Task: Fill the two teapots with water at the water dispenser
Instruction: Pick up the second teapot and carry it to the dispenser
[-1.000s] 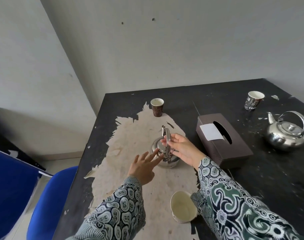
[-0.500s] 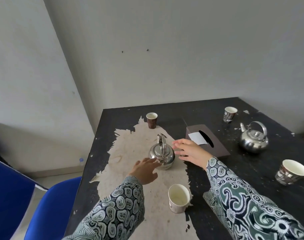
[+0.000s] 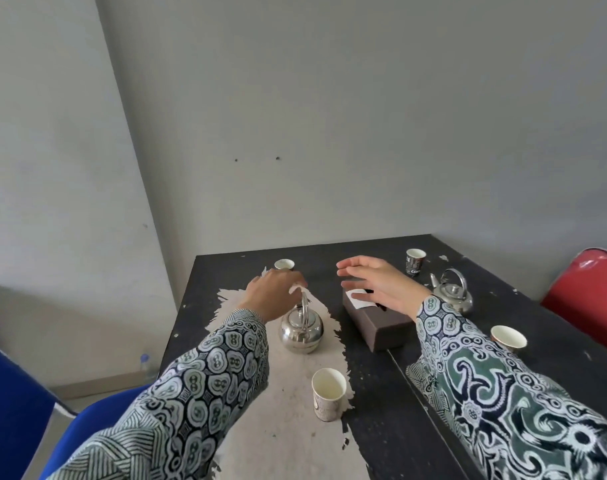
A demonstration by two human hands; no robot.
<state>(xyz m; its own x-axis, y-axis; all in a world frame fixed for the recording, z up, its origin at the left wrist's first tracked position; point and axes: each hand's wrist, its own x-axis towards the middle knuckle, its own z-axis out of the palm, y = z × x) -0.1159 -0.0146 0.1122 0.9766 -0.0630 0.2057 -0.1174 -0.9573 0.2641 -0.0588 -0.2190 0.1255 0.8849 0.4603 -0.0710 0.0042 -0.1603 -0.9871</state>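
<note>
The left hand (image 3: 272, 292) curls onto the near round steel teapot's (image 3: 301, 329) handle at centre frame; the right hand (image 3: 378, 285) hovers spread, empty. All 2 teapots, including the far steel teapot (image 3: 452, 292), remain unfilled.

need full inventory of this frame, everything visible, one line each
teapots: 2, steel; one on the worn pale patch, one at right beyond the tissue box
paper cups: 4; near front, far left, far right, right edge
tissue box: 1, dark brown, centre, white tissue showing
table: 1, black, top peeling
chairs: blue at left, red at right
bottle: 1, clear, floor by wall
left hand: at near teapot's handle top, grip unclear
right hand: open, over tissue box
</note>
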